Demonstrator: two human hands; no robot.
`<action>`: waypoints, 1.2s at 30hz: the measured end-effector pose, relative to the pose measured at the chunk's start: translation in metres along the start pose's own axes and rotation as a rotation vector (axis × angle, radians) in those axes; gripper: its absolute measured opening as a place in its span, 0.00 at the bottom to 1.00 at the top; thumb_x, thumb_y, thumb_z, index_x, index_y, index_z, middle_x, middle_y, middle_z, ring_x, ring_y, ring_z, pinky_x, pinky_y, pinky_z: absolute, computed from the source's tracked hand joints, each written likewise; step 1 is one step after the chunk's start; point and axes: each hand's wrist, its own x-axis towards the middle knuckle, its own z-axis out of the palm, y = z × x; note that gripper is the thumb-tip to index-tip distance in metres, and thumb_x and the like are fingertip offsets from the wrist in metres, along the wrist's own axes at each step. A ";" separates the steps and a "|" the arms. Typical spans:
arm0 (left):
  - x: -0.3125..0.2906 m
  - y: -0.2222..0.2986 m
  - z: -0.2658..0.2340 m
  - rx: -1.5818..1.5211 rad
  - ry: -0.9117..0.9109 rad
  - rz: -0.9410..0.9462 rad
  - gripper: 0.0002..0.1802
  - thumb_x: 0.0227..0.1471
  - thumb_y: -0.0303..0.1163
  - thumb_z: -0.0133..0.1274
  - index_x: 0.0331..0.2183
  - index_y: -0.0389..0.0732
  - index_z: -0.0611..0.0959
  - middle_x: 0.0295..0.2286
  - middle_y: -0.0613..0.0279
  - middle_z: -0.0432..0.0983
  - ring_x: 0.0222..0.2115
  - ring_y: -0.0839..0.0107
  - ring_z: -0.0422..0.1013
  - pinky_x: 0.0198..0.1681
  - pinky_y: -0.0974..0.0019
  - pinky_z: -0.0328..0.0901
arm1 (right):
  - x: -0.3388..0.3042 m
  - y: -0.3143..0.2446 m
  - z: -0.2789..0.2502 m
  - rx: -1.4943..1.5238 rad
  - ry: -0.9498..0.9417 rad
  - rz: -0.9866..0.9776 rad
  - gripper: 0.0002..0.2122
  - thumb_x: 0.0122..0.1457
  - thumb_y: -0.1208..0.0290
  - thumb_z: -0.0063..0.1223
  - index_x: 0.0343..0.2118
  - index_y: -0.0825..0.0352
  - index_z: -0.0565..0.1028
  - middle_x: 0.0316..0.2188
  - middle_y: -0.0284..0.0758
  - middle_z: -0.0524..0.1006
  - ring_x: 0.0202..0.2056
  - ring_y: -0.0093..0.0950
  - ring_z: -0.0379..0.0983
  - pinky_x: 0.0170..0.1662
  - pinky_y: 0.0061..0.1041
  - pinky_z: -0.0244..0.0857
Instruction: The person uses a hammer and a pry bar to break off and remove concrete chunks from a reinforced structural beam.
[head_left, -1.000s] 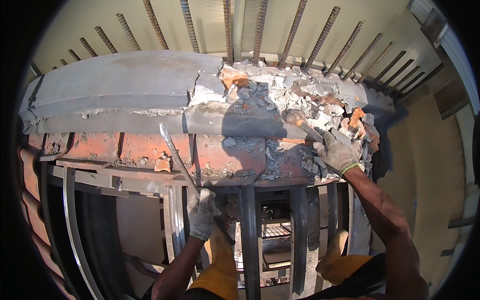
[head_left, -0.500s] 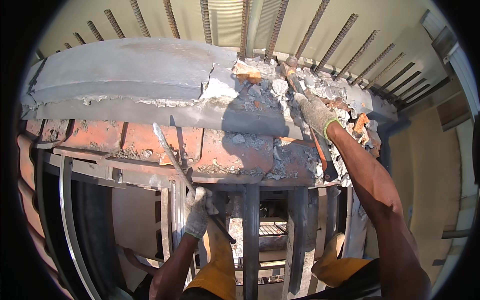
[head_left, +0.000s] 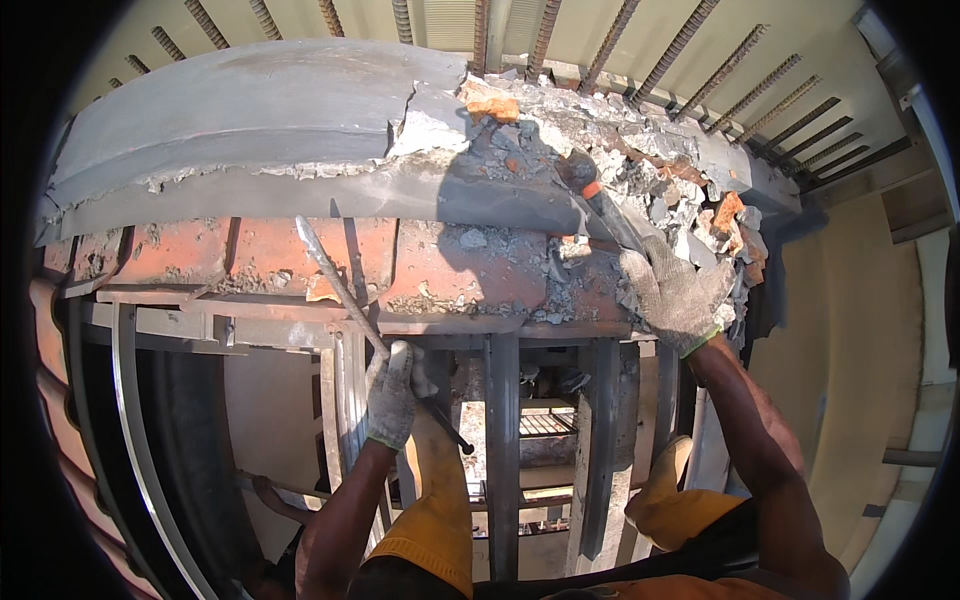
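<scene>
My left hand (head_left: 391, 395), in a pale knitted glove, is closed around a long metal chisel (head_left: 332, 270). Its bright end points up and left over the red roof tiles (head_left: 270, 262); the dark end slants down past my palm. My right hand (head_left: 685, 295), gloved too, is around the lower handle of a hammer (head_left: 612, 215). Its fingers look loosely wrapped and the handle's end is hidden. The dark hammer head lies up-left of the hand, over the shaded edge of a broken grey concrete ridge (head_left: 260, 110). Broken rubble (head_left: 675, 190) lies just beyond that hand.
Several rebar rods (head_left: 610, 45) stick out along the far side of the ridge. Nearer to me, metal rafters (head_left: 503, 450) flank openings onto a lower level. My yellow-clad legs (head_left: 440, 510) are among them. A beige wall (head_left: 835, 300) stands at the right.
The hammer head has come down from near the rebar toward me. My right hand has moved nearer and now sits lower on the handle. My left hand keeps the chisel almost unmoved.
</scene>
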 end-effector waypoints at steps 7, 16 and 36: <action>0.005 -0.017 -0.025 -0.153 0.000 0.002 0.13 0.69 0.40 0.49 0.42 0.41 0.79 0.23 0.69 0.71 0.21 0.77 0.70 0.27 0.65 0.74 | 0.009 0.027 0.030 -0.318 -0.191 -0.007 0.26 0.66 0.40 0.44 0.50 0.61 0.71 0.40 0.47 0.81 0.41 0.49 0.79 0.43 0.49 0.71; -0.003 0.006 -0.006 0.005 0.001 0.038 0.14 0.68 0.45 0.49 0.38 0.44 0.76 0.21 0.72 0.64 0.20 0.77 0.62 0.28 0.66 0.65 | 0.040 0.060 0.033 -0.193 -0.069 0.006 0.33 0.68 0.42 0.40 0.66 0.64 0.62 0.54 0.55 0.74 0.55 0.52 0.72 0.58 0.47 0.65; -0.017 -0.002 -0.002 0.015 -0.262 0.177 0.21 0.67 0.49 0.51 0.30 0.42 0.74 0.13 0.71 0.59 0.12 0.76 0.57 0.20 0.65 0.64 | -0.209 0.026 -0.141 -0.505 -0.273 0.305 0.19 0.59 0.54 0.62 0.44 0.64 0.76 0.25 0.41 0.80 0.30 0.44 0.79 0.35 0.42 0.72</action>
